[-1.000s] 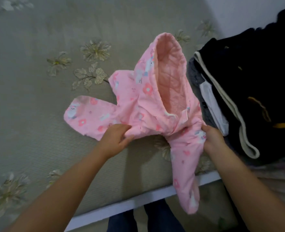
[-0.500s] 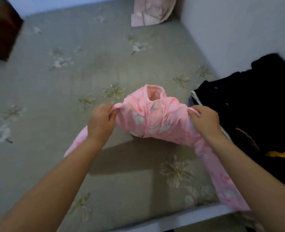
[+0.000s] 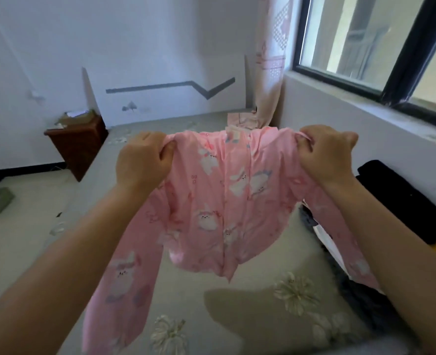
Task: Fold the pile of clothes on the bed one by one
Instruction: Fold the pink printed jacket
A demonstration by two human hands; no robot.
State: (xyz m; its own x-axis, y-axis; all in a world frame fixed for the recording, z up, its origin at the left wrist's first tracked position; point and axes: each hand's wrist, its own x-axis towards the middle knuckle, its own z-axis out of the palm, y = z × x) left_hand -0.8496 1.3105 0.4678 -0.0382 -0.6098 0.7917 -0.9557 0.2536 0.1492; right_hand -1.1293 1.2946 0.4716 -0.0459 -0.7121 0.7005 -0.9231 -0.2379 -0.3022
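Lifted clear off the bed (image 3: pixel 237 316) now, the pink jacket (image 3: pixel 219 201) hangs soft and light, probably quilted; left hand (image 3: pixel 145 160) and right hand (image 3: pixel 327 155) fists pinching the shoulders.

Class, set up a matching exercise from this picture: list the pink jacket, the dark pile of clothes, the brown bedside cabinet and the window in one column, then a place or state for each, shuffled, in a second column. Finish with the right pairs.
Things
1. pink jacket
2. dark pile of clothes
3. brown bedside cabinet
4. window

Places or states
A. on the floor beside the bed, to the left
B. held up in the air by both hands
C. set in the wall, upper right
D. lying on the bed, at the right

Pairs: 1-B, 2-D, 3-A, 4-C
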